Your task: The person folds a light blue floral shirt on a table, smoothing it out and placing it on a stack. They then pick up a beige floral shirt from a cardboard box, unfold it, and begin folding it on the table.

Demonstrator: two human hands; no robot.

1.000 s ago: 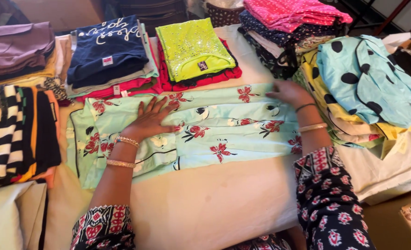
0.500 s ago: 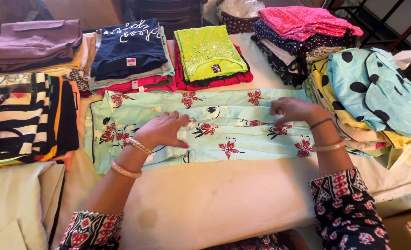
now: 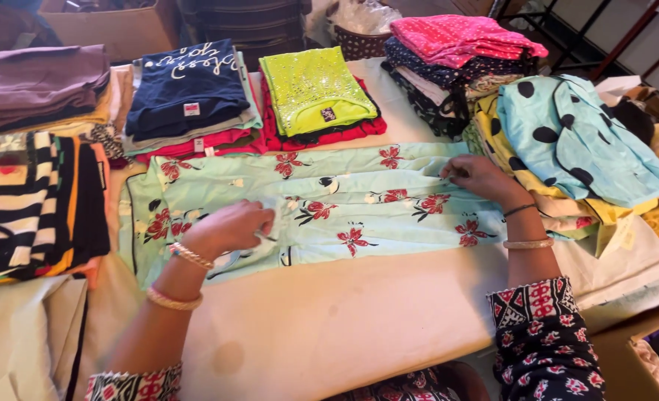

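A mint-green garment printed with red flowers lies spread flat across the cream table. My left hand rests on its left part, fingers curled and pinching a fold of the cloth. My right hand pinches the cloth near the garment's right end, close to the stacked clothes there. Both wrists wear bangles.
Folded stacks ring the garment: purple and striped at left, navy, neon yellow on red, pink and dotted at back, a blue spotted garment on yellow clothes at right. A cardboard box sits low right.
Both hands went from lying flat on the garment to pinching it. My left hand has curled and slid toward the near edge; my right hand moved to the far right end.
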